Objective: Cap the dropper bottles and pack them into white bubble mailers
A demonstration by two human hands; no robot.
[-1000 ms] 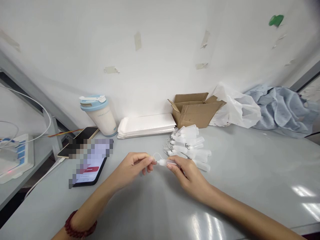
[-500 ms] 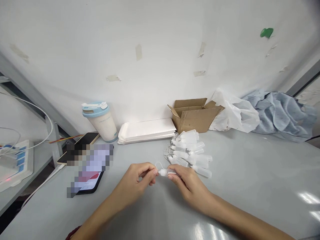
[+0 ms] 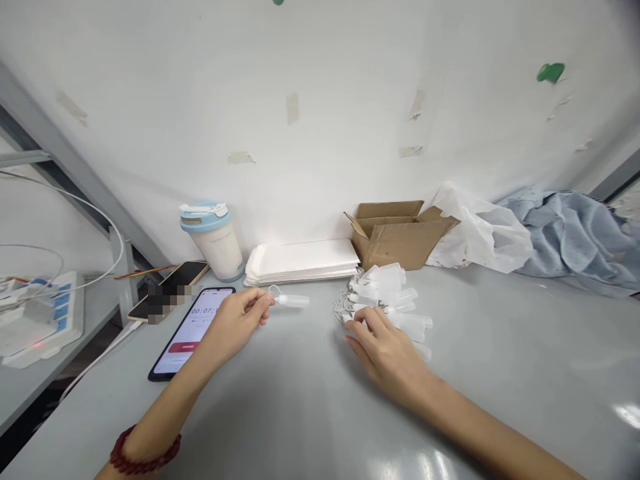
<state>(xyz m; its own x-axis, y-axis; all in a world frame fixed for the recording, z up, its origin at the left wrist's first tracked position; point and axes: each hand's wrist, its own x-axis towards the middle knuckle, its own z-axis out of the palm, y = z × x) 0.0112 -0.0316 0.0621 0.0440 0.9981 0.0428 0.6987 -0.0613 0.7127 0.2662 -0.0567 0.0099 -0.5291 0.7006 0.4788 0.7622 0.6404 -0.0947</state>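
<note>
A small translucent dropper bottle (image 3: 293, 301) with a thin looped strap at its cap is pinched at the cap end by my left hand (image 3: 243, 319). It is held sideways, its body pointing right. My right hand (image 3: 385, 347) lies over the near side of a pile of similar dropper bottles (image 3: 383, 281). Its thumb and index finger are slightly apart, close to a white cap at the pile's left edge. The palm and fingers cover some of the bottles. Caps and thin straps in the pile face mostly left.
Behind the pile stand an open cardboard box (image 3: 400, 240) and a stack of white flat packs (image 3: 305, 260). A lidded cup (image 3: 217, 247), a phone showing a timer (image 3: 175, 347) and another phone (image 3: 170, 290) are leftward. A plastic bag (image 3: 480, 233) and blue cloth (image 3: 575, 233) lie at right.
My left hand has carried the bottle up and left, away from my right hand. My right hand has let go of that bottle and moved right onto the pile. The view has shifted slightly.
</note>
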